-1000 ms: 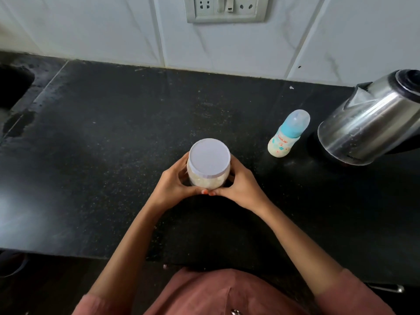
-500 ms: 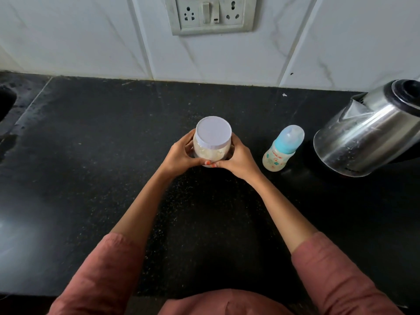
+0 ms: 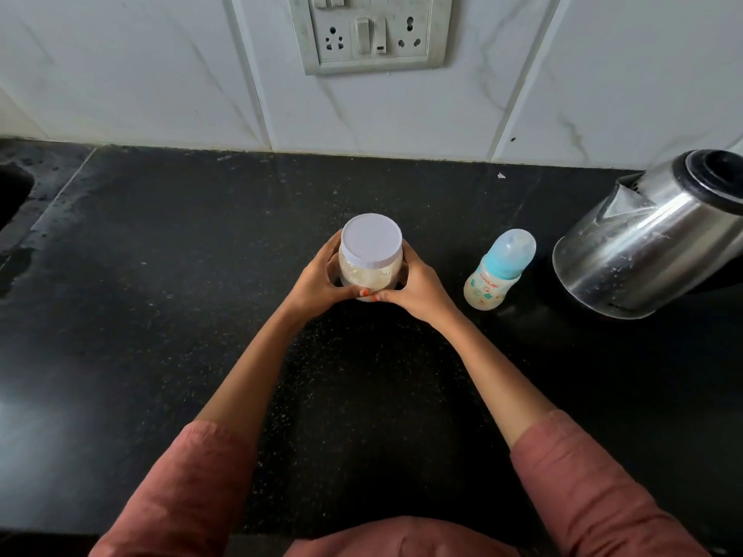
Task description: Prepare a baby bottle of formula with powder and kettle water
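Observation:
A clear jar of pale formula powder (image 3: 366,271) with a white lid stands on the black counter, lid on. My left hand (image 3: 317,283) wraps its left side and my right hand (image 3: 414,289) its right side, thumbs meeting in front. To the right stands a small baby bottle (image 3: 496,275) with a blue collar and a clear cap, untouched. Further right sits a steel electric kettle (image 3: 647,247) with a black lid, its spout facing the bottle.
The black speckled counter (image 3: 181,315) runs from the white tiled wall to the near edge. A switch and socket plate (image 3: 370,32) is on the wall above the jar. A sink edge (image 3: 12,195) shows at far left, with wet patches beside it.
Both hands have carried the jar away from my body toward the wall. The view has tilted up, showing more wall; bottle and kettle have stayed put.

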